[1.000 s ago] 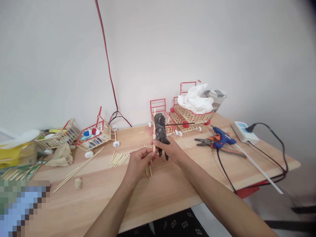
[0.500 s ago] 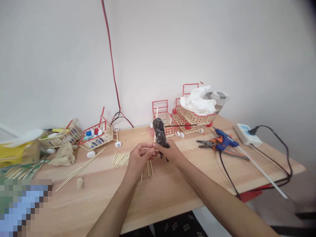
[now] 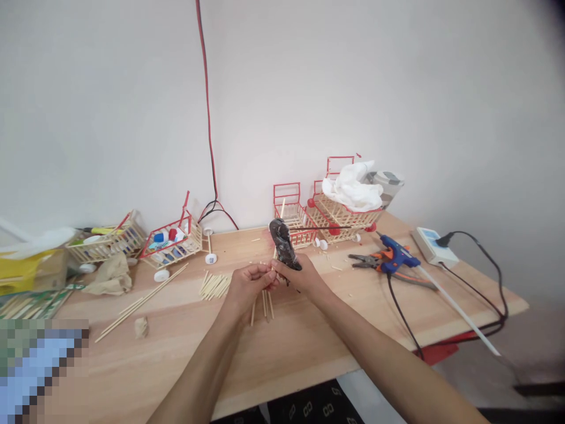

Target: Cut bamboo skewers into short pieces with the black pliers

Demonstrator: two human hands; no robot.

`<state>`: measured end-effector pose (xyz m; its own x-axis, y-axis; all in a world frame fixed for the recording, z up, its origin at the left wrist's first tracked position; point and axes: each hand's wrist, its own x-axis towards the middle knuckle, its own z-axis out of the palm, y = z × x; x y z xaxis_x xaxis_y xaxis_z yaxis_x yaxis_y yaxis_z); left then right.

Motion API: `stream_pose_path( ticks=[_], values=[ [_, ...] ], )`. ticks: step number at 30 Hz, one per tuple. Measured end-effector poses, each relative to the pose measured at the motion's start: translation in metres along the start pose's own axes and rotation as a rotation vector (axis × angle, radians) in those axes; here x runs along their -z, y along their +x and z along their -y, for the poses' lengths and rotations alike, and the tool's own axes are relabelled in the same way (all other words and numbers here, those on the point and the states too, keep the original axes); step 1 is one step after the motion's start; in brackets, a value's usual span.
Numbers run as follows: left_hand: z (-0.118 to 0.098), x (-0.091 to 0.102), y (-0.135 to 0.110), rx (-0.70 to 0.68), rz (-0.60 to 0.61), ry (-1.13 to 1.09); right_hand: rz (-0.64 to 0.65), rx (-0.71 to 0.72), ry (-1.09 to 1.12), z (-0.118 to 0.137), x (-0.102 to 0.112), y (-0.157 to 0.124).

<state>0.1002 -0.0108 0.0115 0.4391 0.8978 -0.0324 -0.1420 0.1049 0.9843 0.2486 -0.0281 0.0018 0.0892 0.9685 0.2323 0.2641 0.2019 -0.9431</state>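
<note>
My right hand (image 3: 303,275) grips dark pliers (image 3: 282,242), whose jaws point up and away over the middle of the wooden table (image 3: 309,335). A thin wooden stick (image 3: 279,222) stands upright beside the jaws. My left hand (image 3: 248,284) is closed, its fingertips pinching at the stick's lower end right next to the right hand. Three cut sticks (image 3: 263,305) lie on the table just under both hands. A fan of short sticks (image 3: 214,285) lies to the left.
Small stick-built carts (image 3: 173,240) stand left and at the back (image 3: 344,207), one holding a white cloth. A blue glue gun (image 3: 397,254) with orange pliers and a white power strip (image 3: 431,246) lie right. Long skewers (image 3: 141,302) and clutter fill the left edge.
Both hands sank slightly toward the table. The pliers tilted further left and lower. The stick now shows shorter above the jaws.
</note>
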Motion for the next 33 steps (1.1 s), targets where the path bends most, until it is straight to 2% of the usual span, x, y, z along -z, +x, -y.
stream_pose_path(
  ticks=[3,6,10,13,16,21,33],
  values=[
    [-0.003,0.002,-0.002,0.042,0.02,-0.057,-0.025,0.028,-0.084,0.012,0.009,-0.002],
    [-0.008,0.004,-0.004,0.06,0.014,-0.122,-0.02,0.044,-0.224,0.03,0.035,-0.014],
    [-0.018,0.006,-0.009,0.056,0.057,-0.182,0.225,-0.14,-0.38,0.047,0.077,-0.043],
    [-0.021,0.004,-0.012,0.087,0.132,-0.192,0.389,-0.293,-0.367,0.053,0.094,-0.06],
    [-0.019,-0.001,-0.014,0.112,0.203,-0.167,0.486,-0.327,-0.327,0.06,0.096,-0.064],
    [-0.013,-0.003,-0.014,0.164,0.282,-0.129,0.54,-0.299,-0.327,0.067,0.088,-0.058],
    [-0.011,-0.001,-0.015,0.186,0.302,-0.108,0.508,-0.281,-0.381,0.066,0.085,-0.06]
  ],
)
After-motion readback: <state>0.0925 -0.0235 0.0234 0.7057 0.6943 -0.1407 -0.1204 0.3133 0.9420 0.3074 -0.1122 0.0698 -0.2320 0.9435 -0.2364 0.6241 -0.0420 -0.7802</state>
